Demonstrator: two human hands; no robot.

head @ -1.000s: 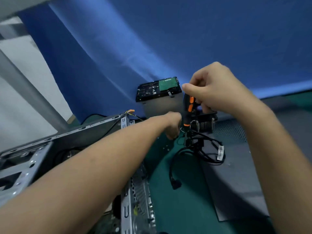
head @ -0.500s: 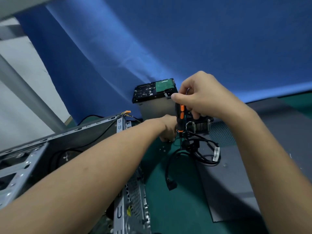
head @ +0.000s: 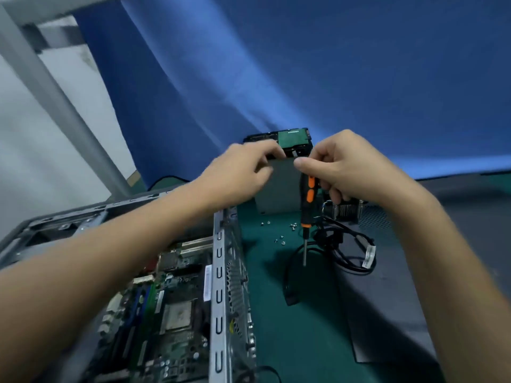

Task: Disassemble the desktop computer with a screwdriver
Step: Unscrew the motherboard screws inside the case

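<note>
Together at the hard drive [head: 290,135], arms outstretched: right hand [head: 345,164] round the tip-down screwdriver [head: 307,205], left hand [head: 240,172] blurred, grip unclear.

Left: the computer case [head: 218,286] raises an upright metal wall along the green mat [head: 276,327], closing that side.
Far: a grey box [head: 279,189] topped by a hard drive [head: 293,135], a heat sink [head: 347,210] just right of it, and a blue curtain [head: 331,78] behind.
Middle: loose screws [head: 282,240] and tangled cables [head: 329,240] lie here; the screwdriver [head: 305,217], gripped by the right hand [head: 348,164], hangs tip down between them.
Near: bare mat between the case and the grey panel [head: 414,299] is open.
</note>
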